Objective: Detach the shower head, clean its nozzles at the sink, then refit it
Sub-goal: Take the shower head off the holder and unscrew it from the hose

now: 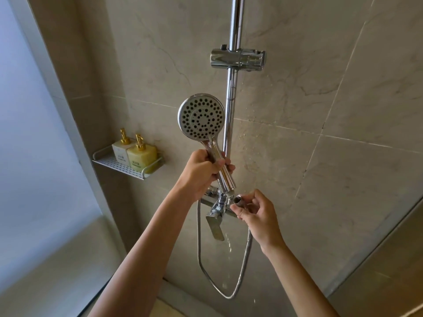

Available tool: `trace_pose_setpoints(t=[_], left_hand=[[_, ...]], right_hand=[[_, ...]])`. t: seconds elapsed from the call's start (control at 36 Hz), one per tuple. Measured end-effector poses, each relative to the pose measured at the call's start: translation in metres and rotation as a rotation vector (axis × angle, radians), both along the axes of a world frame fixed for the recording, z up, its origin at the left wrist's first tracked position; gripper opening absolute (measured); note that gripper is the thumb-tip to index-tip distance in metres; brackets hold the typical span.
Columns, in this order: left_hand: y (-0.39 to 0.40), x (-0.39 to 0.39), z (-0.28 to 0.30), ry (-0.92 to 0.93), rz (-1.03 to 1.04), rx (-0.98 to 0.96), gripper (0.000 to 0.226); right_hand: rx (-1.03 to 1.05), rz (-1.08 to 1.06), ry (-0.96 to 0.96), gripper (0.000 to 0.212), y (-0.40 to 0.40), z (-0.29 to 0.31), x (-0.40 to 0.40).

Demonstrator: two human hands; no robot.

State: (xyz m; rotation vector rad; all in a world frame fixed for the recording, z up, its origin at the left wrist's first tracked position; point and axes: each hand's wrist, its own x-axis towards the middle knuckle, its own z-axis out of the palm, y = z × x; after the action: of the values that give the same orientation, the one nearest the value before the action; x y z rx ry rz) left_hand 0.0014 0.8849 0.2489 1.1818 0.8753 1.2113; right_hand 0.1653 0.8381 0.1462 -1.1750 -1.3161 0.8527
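A chrome shower head with a round grey nozzle face points toward me. My left hand grips its handle, whose threaded lower end hangs free. My right hand pinches the open hose nut just to the right of the handle's end, a small gap between them. The metal hose runs down from my right hand, loops low and climbs back to the mixer valve. A few water drops fall below the valve.
A vertical chrome rail carries the empty slider holder above the shower head. The valve's lever points down. A white corner shelf on the left holds two pump bottles. Beige marble tiles cover the walls.
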Motion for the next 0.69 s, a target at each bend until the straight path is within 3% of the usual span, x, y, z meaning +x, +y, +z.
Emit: trace_pose_setpoints(t=[0.28, 0.44, 0.69], left_hand=[[0.000, -0.032, -0.017, -0.018, 0.007, -0.008, 0.023], [0.010, -0.052, -0.022, -0.013, -0.045, -0.002, 0.022], [0.025, -0.082, -0.025, 0.006, -0.143, -0.003, 0.023]], right_hand=[[-0.013, 0.077, -0.140, 0.028, 0.005, 0.002, -0.004], [0.065, 0.070, -0.386, 0.037, 0.015, 0.014, -0.014], [0.134, 0.026, -0.634, 0.033, 0.024, 0.021, -0.036]])
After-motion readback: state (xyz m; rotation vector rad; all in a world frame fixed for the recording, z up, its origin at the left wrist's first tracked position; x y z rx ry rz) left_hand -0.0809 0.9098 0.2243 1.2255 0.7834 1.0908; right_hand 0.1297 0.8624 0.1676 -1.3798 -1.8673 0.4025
